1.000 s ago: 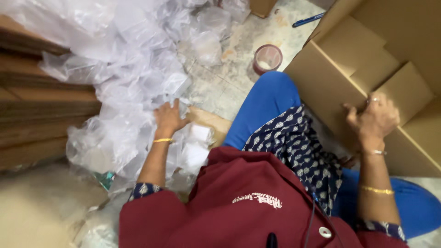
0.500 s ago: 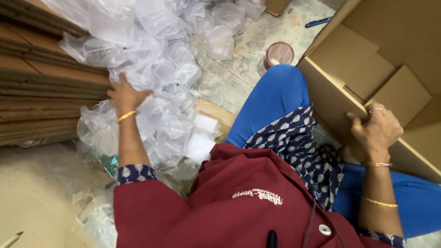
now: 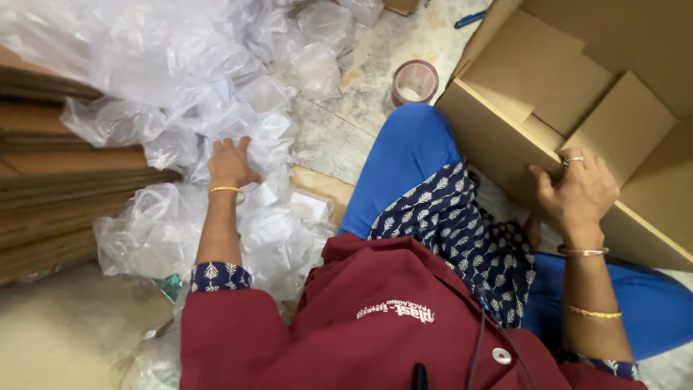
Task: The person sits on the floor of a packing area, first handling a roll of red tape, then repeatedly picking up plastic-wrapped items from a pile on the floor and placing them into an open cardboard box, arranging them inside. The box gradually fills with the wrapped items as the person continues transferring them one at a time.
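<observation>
Hands first: the left hand (image 3: 229, 163) lies flat, fingers spread, gripping nothing, on the clear plastic bags (image 3: 216, 108) heaped at left. The right hand (image 3: 577, 191) curls over the near wall of the open cardboard box (image 3: 577, 94), whose length runs near-right to far-left, mouth tipped left, beyond the tape roll (image 3: 415, 81)

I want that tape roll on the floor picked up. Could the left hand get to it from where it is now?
Probably yes. The left hand lies on the plastic bags, and the tape roll stands beyond the blue knee on bare floor. Only loose bags lie between; it looks like a long stretch forward.
</observation>
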